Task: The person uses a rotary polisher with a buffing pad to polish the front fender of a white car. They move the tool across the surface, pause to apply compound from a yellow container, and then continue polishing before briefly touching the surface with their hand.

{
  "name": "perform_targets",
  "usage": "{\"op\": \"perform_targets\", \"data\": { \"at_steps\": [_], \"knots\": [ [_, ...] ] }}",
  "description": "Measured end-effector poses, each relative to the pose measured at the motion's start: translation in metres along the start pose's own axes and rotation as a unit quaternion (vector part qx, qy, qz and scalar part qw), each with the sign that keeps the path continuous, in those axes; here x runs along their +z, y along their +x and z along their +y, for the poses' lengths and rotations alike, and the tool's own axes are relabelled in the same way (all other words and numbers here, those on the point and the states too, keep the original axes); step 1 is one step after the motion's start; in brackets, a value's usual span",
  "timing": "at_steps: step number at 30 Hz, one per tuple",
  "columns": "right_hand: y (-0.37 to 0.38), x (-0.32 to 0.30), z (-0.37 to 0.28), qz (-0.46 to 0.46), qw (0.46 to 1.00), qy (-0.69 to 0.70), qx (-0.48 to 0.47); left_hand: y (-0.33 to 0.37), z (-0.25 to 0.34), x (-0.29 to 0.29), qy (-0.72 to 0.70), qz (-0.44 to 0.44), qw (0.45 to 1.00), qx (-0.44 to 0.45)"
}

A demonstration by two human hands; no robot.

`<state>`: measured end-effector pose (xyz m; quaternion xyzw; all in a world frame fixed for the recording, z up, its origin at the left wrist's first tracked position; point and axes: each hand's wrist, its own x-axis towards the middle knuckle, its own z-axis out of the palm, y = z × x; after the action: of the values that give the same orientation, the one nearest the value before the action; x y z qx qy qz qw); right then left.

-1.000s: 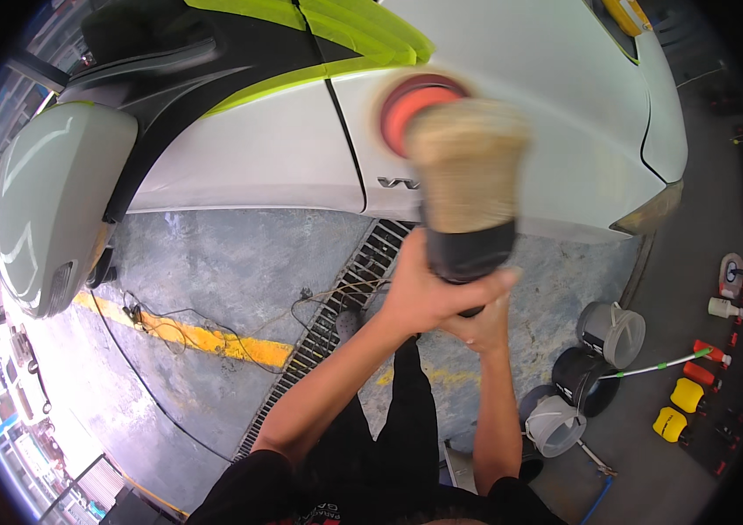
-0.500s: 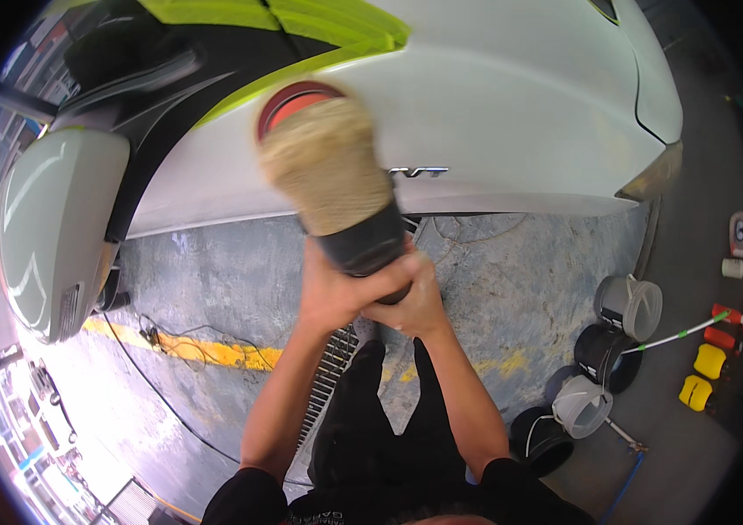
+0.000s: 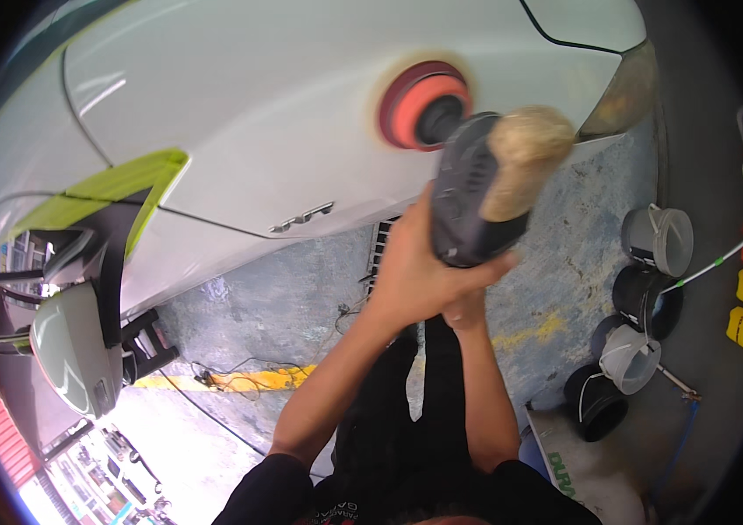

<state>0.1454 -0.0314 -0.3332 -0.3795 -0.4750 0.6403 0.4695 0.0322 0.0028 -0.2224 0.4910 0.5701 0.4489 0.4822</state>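
I grip a black car polisher [image 3: 476, 188] with both hands. A blurred tan fluffy cover [image 3: 529, 144] wraps part of its body. Its round pad, with an orange-red backing [image 3: 424, 101], lies against the white car panel [image 3: 275, 105], and a yellowish blurred rim shows around it. My left hand [image 3: 420, 267] is closed around the near side of the polisher's body. Below it, my right hand [image 3: 468, 308] is closed at the rear end, its fingers mostly hidden behind the left hand and the tool.
Green masking tape [image 3: 161, 166] edges the car's window by the wing mirror [image 3: 74, 350]. A chrome emblem [image 3: 301, 217] sits low on the panel. On the right stand several buckets [image 3: 643, 241]. A dark cable [image 3: 214, 424] runs over the grey floor [image 3: 240, 306], beside a drain grate [image 3: 380, 245].
Both hands have swung the polisher to the right, toward the car's headlamp. Its pad, seen farther left over the panel before, now faces the panel's middle. The view has shifted as well.
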Motion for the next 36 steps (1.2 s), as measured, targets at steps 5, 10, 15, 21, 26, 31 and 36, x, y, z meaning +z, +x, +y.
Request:
{"op": "perform_targets", "data": {
  "at_steps": [5,10,15,21,26,31,36],
  "knots": [
    [0.001,-0.043,-0.026,0.079,0.994,0.067,0.029,0.034,0.013,0.063,0.045,-0.044,0.998,-0.025],
    [0.001,-0.018,-0.044,0.033,0.985,0.161,0.059,0.015,0.028,0.024,0.025,-0.039,0.996,-0.079],
    [0.015,0.045,-0.045,-0.076,0.996,0.041,-0.013,-0.04,0.013,-0.059,-0.029,0.017,0.993,-0.11],
    [0.027,0.04,-0.043,-0.176,0.977,-0.118,0.0,-0.067,-0.018,-0.082,-0.107,0.05,0.993,-0.029],
    [0.023,-0.02,-0.027,-0.078,0.992,-0.091,-0.027,-0.031,-0.022,-0.013,-0.136,-0.008,0.99,-0.045],
    [0.019,-0.102,-0.034,0.003,0.998,-0.056,0.013,0.037,0.01,0.065,-0.022,-0.077,0.994,-0.077],
    [0.021,-0.141,-0.033,0.087,0.996,-0.018,0.016,0.083,0.018,0.119,0.064,-0.104,0.992,-0.022]
  ]
}}
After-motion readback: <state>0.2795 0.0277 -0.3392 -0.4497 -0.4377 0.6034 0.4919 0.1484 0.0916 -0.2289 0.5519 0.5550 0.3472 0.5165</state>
